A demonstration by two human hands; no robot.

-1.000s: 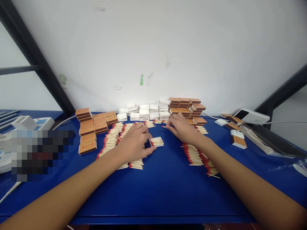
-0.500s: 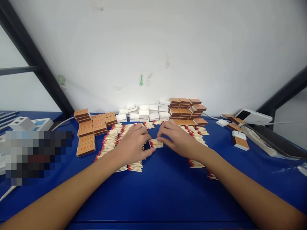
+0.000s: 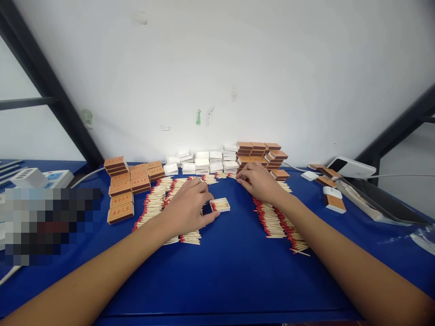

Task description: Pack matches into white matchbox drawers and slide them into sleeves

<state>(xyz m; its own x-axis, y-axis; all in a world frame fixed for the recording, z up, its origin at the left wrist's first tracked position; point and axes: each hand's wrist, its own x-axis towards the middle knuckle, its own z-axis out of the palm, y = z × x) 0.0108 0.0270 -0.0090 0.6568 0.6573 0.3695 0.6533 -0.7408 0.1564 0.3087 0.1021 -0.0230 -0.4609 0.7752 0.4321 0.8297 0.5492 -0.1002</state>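
Note:
My left hand (image 3: pixel 192 206) grips the left end of a small white matchbox tray (image 3: pixel 224 208) between thumb and fingers. Red-headed matches (image 3: pixel 219 204) lie inside the tray. My right hand (image 3: pixel 260 181) is at the top of the right-hand rows of loose matches (image 3: pixel 272 222), its thumb and fingertips close together; whatever they hold is too small to make out. More rows of matches (image 3: pixel 154 206) spread under and left of my left hand.
Orange matchboxes are stacked at the left (image 3: pixel 120 212) and back right (image 3: pixel 258 147). White trays (image 3: pixel 202 162) stand along the wall. A power bank (image 3: pixel 351 167) and cables lie right, a power strip (image 3: pixel 59 179) left.
My right hand has moved away from the tray, back and to the right, to the match rows. My left hand still holds the tray in nearly the same place.

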